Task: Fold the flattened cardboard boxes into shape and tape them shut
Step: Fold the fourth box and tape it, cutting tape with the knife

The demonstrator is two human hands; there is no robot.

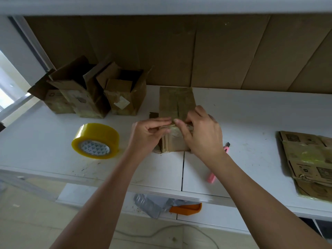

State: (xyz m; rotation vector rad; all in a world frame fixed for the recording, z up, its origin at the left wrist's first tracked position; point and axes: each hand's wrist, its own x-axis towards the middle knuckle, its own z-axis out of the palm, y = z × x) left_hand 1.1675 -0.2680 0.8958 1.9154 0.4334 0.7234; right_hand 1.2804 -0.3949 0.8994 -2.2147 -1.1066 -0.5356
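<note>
A small brown cardboard box [175, 105] stands folded into shape in the middle of the white table [251, 123]. A strip of clear tape [172, 139] runs over its near top edge and down its front face. My left hand [149, 135] pinches the tape at that edge from the left. My right hand [203, 133] pinches it from the right, fingertips on the box top. A yellow tape roll [96, 141] lies left of the box. Flattened cardboard boxes [309, 162] are stacked at the right edge.
Three open-topped cardboard boxes [93, 92] stand at the back left. A pink utility knife [218, 164] lies partly under my right forearm. Large cardboard sheets [197, 51] lean against the back wall. An orange object [186, 209] and grey bags sit on the shelf below.
</note>
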